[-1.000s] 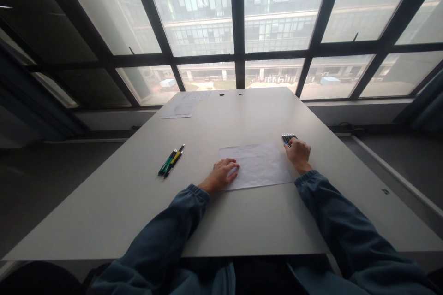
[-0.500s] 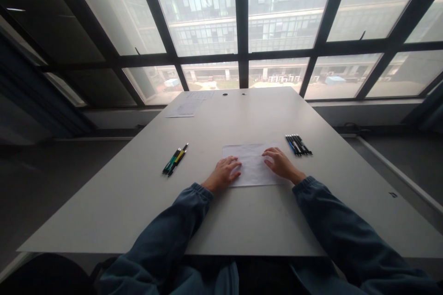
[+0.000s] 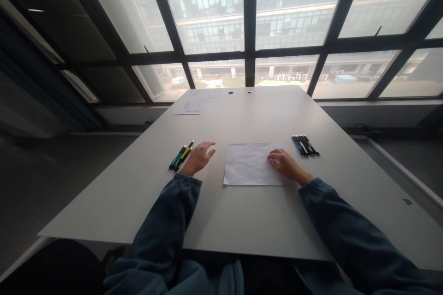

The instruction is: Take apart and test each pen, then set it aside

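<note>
A white sheet of paper (image 3: 247,166) lies on the table in front of me. My right hand (image 3: 284,164) rests on the right part of the sheet, fingers loosely bent and holding nothing. Just right of the small pens at the left is my left hand (image 3: 200,156), thumb and fingers apart with nothing between them. These pens (image 3: 178,157), green, yellow and black, lie in a loose bunch, partly hidden by the left hand. Past my right hand, several black pens (image 3: 305,145) and a blue one lie side by side in a row.
The white table (image 3: 256,221) stretches away to a wall of large windows (image 3: 214,9). Printed sheets (image 3: 188,107) lie at its far left. Two small dark spots, one a round hole (image 3: 230,92), show near the far edge. A black chair (image 3: 51,267) is at the lower left.
My left hand has come off the paper and moved left to beside the green and yellow pens. The right hand stays on the sheet. The view has shifted slightly.
</note>
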A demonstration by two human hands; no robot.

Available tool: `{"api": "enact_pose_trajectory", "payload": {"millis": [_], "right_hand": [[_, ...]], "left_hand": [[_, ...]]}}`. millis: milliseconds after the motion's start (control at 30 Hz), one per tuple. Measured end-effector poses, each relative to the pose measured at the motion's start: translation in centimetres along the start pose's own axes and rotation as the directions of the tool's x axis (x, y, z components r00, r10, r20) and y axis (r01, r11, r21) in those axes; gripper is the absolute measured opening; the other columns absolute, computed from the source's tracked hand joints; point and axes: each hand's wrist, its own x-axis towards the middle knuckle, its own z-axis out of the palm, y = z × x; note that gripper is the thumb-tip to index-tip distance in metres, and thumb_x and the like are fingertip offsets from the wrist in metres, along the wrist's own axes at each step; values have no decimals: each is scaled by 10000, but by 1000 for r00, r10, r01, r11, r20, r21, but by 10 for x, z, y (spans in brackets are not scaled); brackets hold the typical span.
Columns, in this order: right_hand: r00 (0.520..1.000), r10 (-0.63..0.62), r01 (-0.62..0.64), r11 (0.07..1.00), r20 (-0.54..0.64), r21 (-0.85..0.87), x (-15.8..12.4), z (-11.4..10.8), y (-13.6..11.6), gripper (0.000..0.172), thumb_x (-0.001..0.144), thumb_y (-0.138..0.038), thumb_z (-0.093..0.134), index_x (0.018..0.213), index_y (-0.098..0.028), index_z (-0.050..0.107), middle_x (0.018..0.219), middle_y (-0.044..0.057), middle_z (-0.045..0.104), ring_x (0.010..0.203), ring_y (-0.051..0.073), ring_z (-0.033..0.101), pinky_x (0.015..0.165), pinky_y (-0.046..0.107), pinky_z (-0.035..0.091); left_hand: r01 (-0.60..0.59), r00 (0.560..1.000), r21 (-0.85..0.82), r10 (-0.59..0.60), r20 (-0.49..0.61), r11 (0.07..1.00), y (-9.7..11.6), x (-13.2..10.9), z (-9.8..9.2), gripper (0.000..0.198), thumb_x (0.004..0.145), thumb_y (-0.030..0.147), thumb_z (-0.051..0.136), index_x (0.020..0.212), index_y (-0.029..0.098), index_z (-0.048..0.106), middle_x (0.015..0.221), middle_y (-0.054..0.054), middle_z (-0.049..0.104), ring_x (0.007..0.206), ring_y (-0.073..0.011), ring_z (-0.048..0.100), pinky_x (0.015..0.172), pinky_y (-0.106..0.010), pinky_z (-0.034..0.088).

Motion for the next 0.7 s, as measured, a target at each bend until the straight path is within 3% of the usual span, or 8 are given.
{"api": "enact_pose_trajectory", "payload": {"millis": [100, 233, 300, 367, 533, 700], "right_hand": [[1000, -10, 10, 1000, -9, -4, 1, 2, 0, 186, 873, -199, 576, 980, -218, 727, 1047, 90, 686, 1015, 253, 605, 957, 398, 463], [1000, -20, 20, 1000, -3, -7, 1, 6, 1, 187, 885, -216, 561, 964, -210, 730, 1056, 96, 683, 999, 260, 606, 947, 405, 471], [1000, -23, 23, 1000, -1, -14, 2, 8, 1, 192, 887, -229, 558, 967, -210, 732, 1063, 100, 681, 1002, 267, 607, 942, 411, 474], [1000, -26, 26, 999, 5, -21, 2, 10, 1, 191, 888, -247, 559, 958, -217, 735, 1066, 100, 680, 1002, 273, 610, 943, 419, 474], [999, -39, 39, 999, 6, -25, 2, 17, 1, 201, 890, -286, 558, 949, -223, 740, 1072, 102, 679, 1002, 279, 613, 938, 434, 476], [999, -51, 51, 998, -5, -25, 1, 20, 2, 204, 875, -290, 567, 949, -219, 743, 1063, 109, 677, 997, 278, 616, 932, 433, 483]], "left_hand": [[224, 970, 44, -219, -102, 974, -52, -2, -19, 350, 884, 319, 557, 1195, 182, 640, 1251, -101, 650, 1166, -255, 591, 1033, -376, 438], [536, 841, 78, -525, -130, 841, -110, -13, -28, 404, 843, 377, 625, 1170, 143, 657, 1236, -167, 650, 1158, -302, 603, 978, -405, 467], [615, 788, 77, -607, -104, 785, -126, -20, -29, 406, 834, 355, 647, 1166, 121, 658, 1200, -188, 665, 1127, -313, 625, 945, -412, 481], [642, 766, 68, -637, -87, 763, -133, -25, -30, 374, 823, 303, 664, 1147, 118, 670, 1161, -184, 685, 1082, -302, 650, 930, -388, 487], [622, 782, 33, -619, -79, 782, -134, -32, -35, 297, 805, 181, 642, 1094, 149, 706, 1078, -132, 728, 1028, -250, 665, 929, -300, 476], [642, 762, -9, -640, -99, 766, -134, -34, -33, 302, 758, 133, 651, 1052, 142, 722, 991, -122, 747, 955, -228, 680, 870, -273, 487]]}}
